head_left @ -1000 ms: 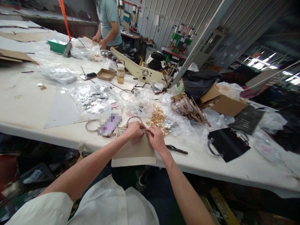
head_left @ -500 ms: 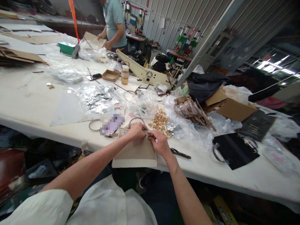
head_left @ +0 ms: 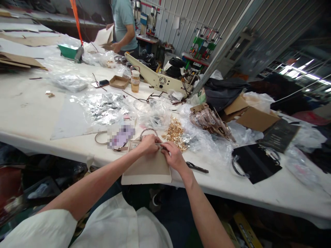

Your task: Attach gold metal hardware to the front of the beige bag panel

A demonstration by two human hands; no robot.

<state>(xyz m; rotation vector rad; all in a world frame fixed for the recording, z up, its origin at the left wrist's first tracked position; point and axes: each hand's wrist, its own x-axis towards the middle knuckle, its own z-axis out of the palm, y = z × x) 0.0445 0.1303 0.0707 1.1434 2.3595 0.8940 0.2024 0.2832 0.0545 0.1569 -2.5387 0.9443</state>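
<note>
A beige handbag point(head_left: 147, 170) lies at the table's front edge, its bottom toward me, with a curved handle point(head_left: 149, 131) at its far side. My left hand point(head_left: 150, 144) is closed on the bag's top edge. Close beside it, my right hand point(head_left: 172, 153) pinches at the same edge; whatever sits between its fingertips is hidden. Just beyond my hands lies a pile of small gold-coloured metal fittings point(head_left: 174, 131). Dark-handled scissors or pliers point(head_left: 198, 167) rest right of the bag. A purple phone-like item point(head_left: 124, 136), partly blurred, is on the left.
A black handbag point(head_left: 256, 162) lies to the right. Wrapped brown handles point(head_left: 208, 119), clear plastic bags point(head_left: 103, 106) and an open cardboard box point(head_left: 254, 117) crowd the table. Farther back stand a jar of amber liquid point(head_left: 135, 81), a cream machine point(head_left: 160, 79) and a person point(head_left: 125, 27) handling board.
My hands stay at the bag's top edge, with the right fingers slightly shifted. The view has moved a little. Across the table, the person has lifted and tilted a sheet of board.
</note>
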